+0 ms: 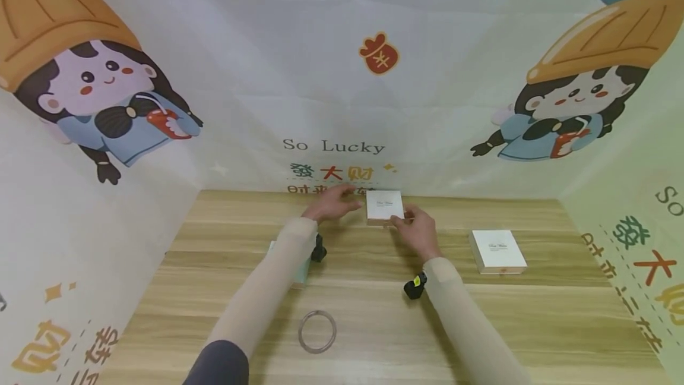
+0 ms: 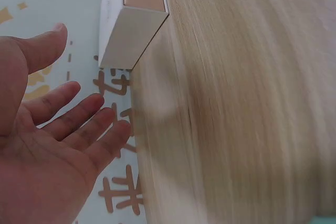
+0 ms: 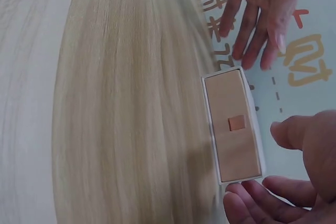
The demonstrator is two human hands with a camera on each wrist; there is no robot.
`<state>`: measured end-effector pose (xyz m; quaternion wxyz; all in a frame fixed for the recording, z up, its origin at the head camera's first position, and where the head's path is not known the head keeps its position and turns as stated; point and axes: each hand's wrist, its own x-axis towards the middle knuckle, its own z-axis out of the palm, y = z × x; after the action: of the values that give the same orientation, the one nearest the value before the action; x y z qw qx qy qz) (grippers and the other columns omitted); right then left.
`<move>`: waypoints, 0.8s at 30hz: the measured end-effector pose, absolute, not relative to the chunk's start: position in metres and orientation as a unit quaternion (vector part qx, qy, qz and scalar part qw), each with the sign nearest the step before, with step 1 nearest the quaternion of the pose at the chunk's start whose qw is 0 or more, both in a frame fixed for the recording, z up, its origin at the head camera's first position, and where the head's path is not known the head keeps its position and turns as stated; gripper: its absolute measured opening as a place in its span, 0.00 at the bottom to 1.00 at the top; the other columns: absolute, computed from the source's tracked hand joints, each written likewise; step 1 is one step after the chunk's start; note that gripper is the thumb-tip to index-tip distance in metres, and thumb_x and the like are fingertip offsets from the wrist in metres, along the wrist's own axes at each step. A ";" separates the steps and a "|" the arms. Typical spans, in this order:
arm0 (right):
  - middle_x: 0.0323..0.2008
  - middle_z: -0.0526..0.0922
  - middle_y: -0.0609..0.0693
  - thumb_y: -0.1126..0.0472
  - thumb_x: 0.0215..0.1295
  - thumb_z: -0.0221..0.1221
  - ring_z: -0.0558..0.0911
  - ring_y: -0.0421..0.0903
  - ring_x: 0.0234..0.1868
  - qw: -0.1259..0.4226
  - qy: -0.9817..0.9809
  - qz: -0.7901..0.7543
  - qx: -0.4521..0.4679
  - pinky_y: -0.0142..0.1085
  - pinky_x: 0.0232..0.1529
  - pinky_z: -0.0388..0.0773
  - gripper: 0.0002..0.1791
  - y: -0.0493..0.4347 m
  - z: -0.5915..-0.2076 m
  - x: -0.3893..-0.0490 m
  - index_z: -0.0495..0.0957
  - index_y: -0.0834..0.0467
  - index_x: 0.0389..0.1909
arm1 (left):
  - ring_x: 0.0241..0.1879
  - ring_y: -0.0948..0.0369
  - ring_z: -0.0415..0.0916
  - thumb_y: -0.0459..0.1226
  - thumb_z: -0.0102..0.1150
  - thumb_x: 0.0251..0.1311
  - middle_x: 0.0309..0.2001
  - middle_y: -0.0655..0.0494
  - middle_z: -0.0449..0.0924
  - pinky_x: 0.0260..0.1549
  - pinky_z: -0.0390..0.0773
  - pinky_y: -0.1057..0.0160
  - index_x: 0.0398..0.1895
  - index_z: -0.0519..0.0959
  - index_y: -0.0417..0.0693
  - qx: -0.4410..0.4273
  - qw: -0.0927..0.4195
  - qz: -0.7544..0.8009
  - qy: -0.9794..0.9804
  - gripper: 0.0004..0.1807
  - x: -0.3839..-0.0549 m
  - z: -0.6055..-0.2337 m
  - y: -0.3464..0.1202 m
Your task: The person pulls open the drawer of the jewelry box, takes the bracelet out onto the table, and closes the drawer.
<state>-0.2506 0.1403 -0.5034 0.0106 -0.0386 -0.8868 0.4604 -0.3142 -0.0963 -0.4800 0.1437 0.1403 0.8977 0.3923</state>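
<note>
box [image 1: 385, 205]: white, flat on the table [image 1: 363, 302], far edge, against the backdrop [image 1: 331, 94]. peach front panel [image 3: 231, 153], small copper tab [image 3: 237, 123]. right hand [image 1: 418, 232] at its right side: thumb held apart from the fingers, no pinch; fingertips touching or just beside, cannot tell. left hand [image 1: 331, 204] off its left side, fingers spread, nothing in them. second box [image 1: 498, 251], white, to the right, well apart. mint box [image 1: 301, 275] partly hidden under left sleeve [image 1: 272, 278]. ring [image 1: 317, 331] lies nearer the person.
</note>
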 end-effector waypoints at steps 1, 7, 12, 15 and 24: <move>0.56 0.82 0.67 0.54 0.70 0.63 0.83 0.60 0.56 0.012 -0.885 0.464 -0.046 0.52 0.56 0.81 0.26 0.140 -0.505 -0.252 0.77 0.67 0.61 | 0.74 0.45 0.65 0.52 0.58 0.71 0.76 0.46 0.66 0.73 0.64 0.43 0.77 0.65 0.49 0.142 0.146 0.395 0.896 0.36 -0.316 -0.481 -0.094; 0.53 0.83 0.66 0.54 0.70 0.63 0.82 0.59 0.55 0.020 -0.879 0.469 -0.085 0.50 0.56 0.80 0.25 0.138 -0.513 -0.257 0.77 0.68 0.60 | 0.73 0.45 0.67 0.46 0.57 0.73 0.74 0.43 0.68 0.73 0.66 0.45 0.76 0.66 0.45 0.153 0.145 0.387 0.898 0.32 -0.325 -0.485 -0.079; 0.50 0.85 0.65 0.55 0.69 0.65 0.83 0.58 0.52 0.039 -0.874 0.473 -0.103 0.49 0.54 0.81 0.23 0.138 -0.519 -0.258 0.79 0.68 0.56 | 0.71 0.44 0.69 0.42 0.57 0.73 0.71 0.40 0.71 0.73 0.67 0.46 0.74 0.67 0.41 0.161 0.137 0.382 0.900 0.31 -0.329 -0.490 -0.067; 0.47 0.85 0.64 0.56 0.68 0.66 0.84 0.57 0.50 0.053 -0.872 0.475 -0.103 0.48 0.52 0.81 0.21 0.137 -0.521 -0.258 0.81 0.68 0.53 | 0.70 0.45 0.70 0.39 0.58 0.72 0.70 0.39 0.72 0.73 0.67 0.48 0.74 0.68 0.39 0.156 0.132 0.389 0.898 0.30 -0.332 -0.493 -0.060; 0.48 0.85 0.63 0.56 0.68 0.66 0.83 0.55 0.49 0.048 -0.866 0.483 -0.120 0.46 0.51 0.81 0.20 0.134 -0.518 -0.259 0.80 0.66 0.53 | 0.68 0.47 0.73 0.36 0.61 0.70 0.68 0.42 0.75 0.71 0.70 0.50 0.71 0.72 0.42 0.128 0.111 0.399 0.901 0.27 -0.337 -0.502 -0.054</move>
<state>-0.2593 0.1344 -0.5179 0.0475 -0.1205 -0.8662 0.4827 -0.3367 -0.0541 -0.5020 0.1106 0.1282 0.9012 0.3990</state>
